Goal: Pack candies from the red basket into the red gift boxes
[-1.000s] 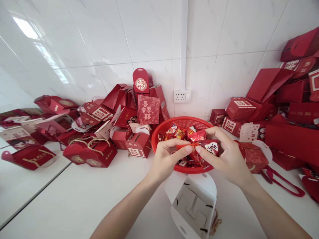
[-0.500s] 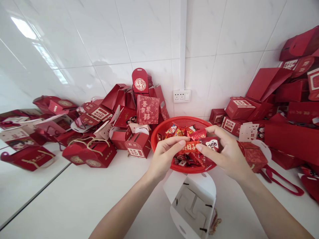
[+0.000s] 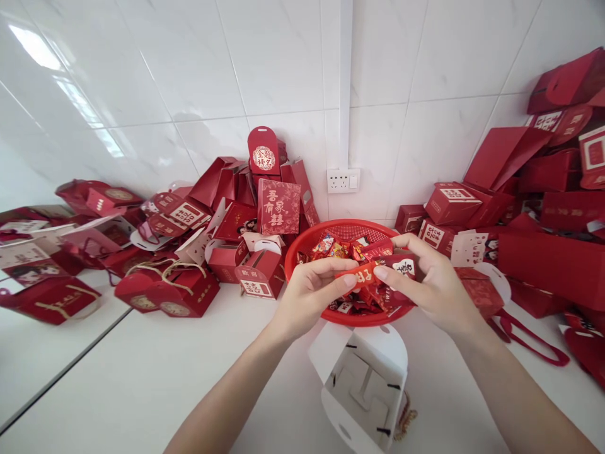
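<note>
Over a red plastic basket [image 3: 302,243] of wrapped candies, both hands are close together. My left hand [image 3: 316,293] pinches the left end of an orange-red candy packet [image 3: 363,276] between thumb and fingers. The fingers of my right hand [image 3: 428,280] are closed round dark red wrapped candies [image 3: 401,265] with white and black lettering, and its thumb touches the orange-red packet's right end. Below the basket, an open box [image 3: 363,384] with a white inside lies nearer to me; nothing shows inside it except its folded flaps and dark ribbon ends.
Red gift boxes [image 3: 189,293] are heaped along the wall on the left. More red boxes [image 3: 551,252] are piled on the right, with a red ribbon handle [image 3: 534,343] on the white table [image 3: 189,359]. A socket [image 3: 343,181] is on the tiled wall.
My left hand has shifted slightly left, uncovering more of the orange-red packet's left end, which is now tilted a little. The whole view has shifted slightly.
</note>
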Motion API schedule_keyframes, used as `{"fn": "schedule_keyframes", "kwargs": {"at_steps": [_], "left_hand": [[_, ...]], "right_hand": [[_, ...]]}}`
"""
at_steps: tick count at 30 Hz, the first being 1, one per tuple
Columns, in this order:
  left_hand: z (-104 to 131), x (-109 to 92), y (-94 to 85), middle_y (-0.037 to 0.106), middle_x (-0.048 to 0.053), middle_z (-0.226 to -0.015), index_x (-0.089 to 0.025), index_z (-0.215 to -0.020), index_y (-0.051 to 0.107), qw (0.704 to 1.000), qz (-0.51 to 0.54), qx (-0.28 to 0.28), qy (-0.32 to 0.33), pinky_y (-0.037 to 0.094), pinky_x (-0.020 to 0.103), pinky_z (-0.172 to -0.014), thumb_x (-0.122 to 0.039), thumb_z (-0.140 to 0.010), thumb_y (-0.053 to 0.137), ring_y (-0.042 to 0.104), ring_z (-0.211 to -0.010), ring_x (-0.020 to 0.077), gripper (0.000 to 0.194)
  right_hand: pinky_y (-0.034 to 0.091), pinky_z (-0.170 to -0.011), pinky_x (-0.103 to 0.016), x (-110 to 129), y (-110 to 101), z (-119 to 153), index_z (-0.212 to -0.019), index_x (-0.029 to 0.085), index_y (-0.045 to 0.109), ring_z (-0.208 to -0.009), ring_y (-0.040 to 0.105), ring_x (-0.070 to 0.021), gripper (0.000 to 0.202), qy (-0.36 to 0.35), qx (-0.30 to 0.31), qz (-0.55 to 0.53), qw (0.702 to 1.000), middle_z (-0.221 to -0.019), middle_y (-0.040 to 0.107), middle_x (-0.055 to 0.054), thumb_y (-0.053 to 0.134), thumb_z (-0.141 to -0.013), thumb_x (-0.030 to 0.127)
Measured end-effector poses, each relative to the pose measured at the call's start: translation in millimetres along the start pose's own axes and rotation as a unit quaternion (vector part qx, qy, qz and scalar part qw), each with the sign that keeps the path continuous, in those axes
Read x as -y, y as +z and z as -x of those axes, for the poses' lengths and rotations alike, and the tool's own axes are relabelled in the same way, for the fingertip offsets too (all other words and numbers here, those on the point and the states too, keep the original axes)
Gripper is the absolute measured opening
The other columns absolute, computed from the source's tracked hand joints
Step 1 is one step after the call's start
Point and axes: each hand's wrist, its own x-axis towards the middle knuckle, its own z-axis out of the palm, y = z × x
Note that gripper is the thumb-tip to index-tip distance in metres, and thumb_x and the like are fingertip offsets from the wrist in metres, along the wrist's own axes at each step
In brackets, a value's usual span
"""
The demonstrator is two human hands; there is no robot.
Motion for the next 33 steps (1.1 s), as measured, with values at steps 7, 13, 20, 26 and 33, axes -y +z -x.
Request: {"fn": "schedule_keyframes", "kwargs": {"at_steps": [7,13,20,26,33], "left_hand": [[6.5,-20.6,-20.6,0.080,0.008,-0.094,-0.019,-0.096,0.083,0.965,-0.203,0.166,0.008,0.058,0.029,-0.080,-0.023,-0.083,0.078,0.073,-0.085,0.0203,0.015],[10.4,-26.7,-21.8,0.080,0.009,-0.100,-0.020,-0.100,0.082,0.926,-0.310,0.213,0.031,0.057,0.030,-0.084,-0.022,-0.085,0.074,0.074,-0.093,0.0229,0.018],[12.5,-20.9,-11.7,0.080,0.008,-0.097,-0.017,-0.109,0.080,0.970,-0.221,0.090,0.041,0.058,0.030,-0.084,-0.027,-0.085,0.077,0.073,-0.089,0.0219,0.026],[10.2,-9.0,-6.9,0.078,0.010,-0.107,-0.017,-0.111,0.077,0.989,-0.136,0.061,0.021,0.060,0.032,-0.082,-0.033,-0.087,0.076,0.074,-0.091,0.0221,0.030],[6.1,-1.5,-5.7,0.078,0.009,-0.095,-0.015,-0.102,0.079,0.989,-0.133,0.068,0.009,0.059,0.030,-0.078,-0.032,-0.088,0.074,0.072,-0.085,0.0206,0.023]], "right_hand": [[0.057,-0.061,-0.031,5.9,-25.6,1.5,-0.098,0.026,0.066,-0.069,0.069,-0.0185,0.027,-0.039,-0.098,-0.021,0.994,-0.086,0.074,0.000,0.083,-0.079,0.036],[0.053,-0.063,-0.033,16.4,-25.9,8.1,-0.098,0.027,0.066,-0.070,0.067,-0.0199,0.018,-0.053,-0.094,0.004,0.994,-0.087,0.074,-0.003,0.078,-0.086,0.033],[0.052,-0.054,-0.029,19.0,-15.1,10.8,-0.101,0.027,0.062,-0.064,0.066,-0.0168,0.025,-0.012,0.010,0.038,0.999,-0.085,0.069,0.000,0.076,-0.086,0.042],[0.053,-0.056,-0.030,13.2,-5.6,10.9,-0.103,0.027,0.060,-0.070,0.066,-0.0188,0.024,0.016,0.084,0.050,0.995,-0.091,0.069,-0.002,0.070,-0.091,0.046],[0.050,-0.055,-0.027,8.1,-4.0,10.8,-0.105,0.025,0.058,-0.068,0.062,-0.0169,0.026,0.022,0.105,0.042,0.993,-0.083,0.064,0.000,0.067,-0.093,0.047]]}}
